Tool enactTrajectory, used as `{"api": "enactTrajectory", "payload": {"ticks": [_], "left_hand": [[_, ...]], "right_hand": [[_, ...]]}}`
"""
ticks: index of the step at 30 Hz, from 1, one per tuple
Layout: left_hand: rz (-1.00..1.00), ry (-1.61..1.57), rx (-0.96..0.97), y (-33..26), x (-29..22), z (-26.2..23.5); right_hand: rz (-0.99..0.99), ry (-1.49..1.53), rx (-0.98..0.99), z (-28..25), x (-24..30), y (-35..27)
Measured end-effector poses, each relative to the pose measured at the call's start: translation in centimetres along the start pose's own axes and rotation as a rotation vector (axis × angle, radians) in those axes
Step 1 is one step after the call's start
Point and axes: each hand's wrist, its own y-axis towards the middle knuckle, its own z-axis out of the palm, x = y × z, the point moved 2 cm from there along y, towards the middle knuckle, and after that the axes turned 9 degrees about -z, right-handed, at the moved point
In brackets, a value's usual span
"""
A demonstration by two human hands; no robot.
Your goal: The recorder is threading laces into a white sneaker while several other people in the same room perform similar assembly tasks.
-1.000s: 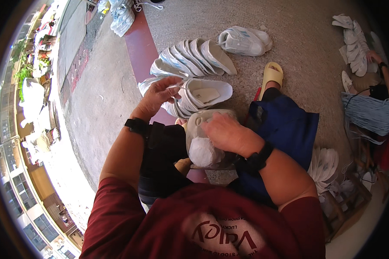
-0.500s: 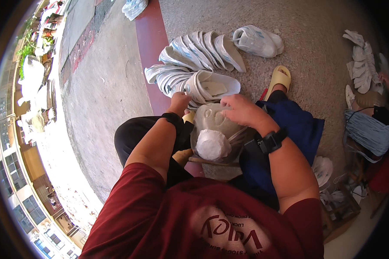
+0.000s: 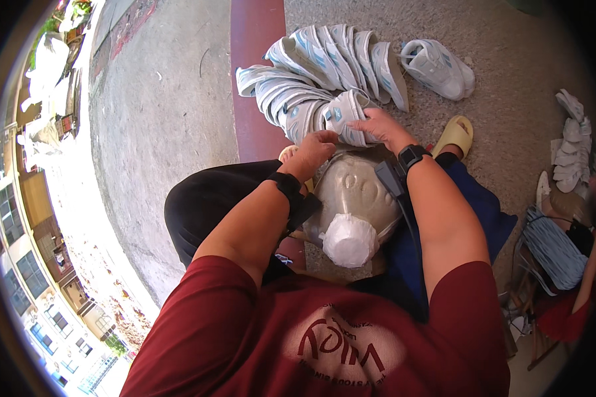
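Observation:
A white shoe upper with pale blue trim lies at the near end of a curved row of nested shoe uppers. My right hand grips its right side, thumb across the top and other fingers partly hidden. At its near left edge, my left hand has its fingers pinched together; what is between them is too small to tell. Below both hands, between my legs, sits a bulging bundle in clear plastic with a round, white-wrapped end.
A pair of white shoe uppers lies on the concrete to the right of the row. A reddish-brown strip crosses the floor. At far right are more white uppers, a bundle of light-blue strips and another person's arm.
My right hand has moved forward from above the plastic-wrapped bundle and taken hold of the near shoe upper. That upper has turned and tilted. The whole view has shifted somewhat.

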Motion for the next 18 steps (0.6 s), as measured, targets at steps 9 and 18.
{"api": "enactTrajectory", "payload": {"ticks": [9, 18], "left_hand": [[-0.071, 0.674, -0.482, -0.4, -0.5, -2.3], [-0.164, 0.746, -0.480, 1.4, 2.4, -2.9]], "right_hand": [[-0.026, -0.247, 0.197, -0.3, -1.5, 1.6], [-0.166, -0.359, 0.127, 0.3, -2.2, 1.3]]}}
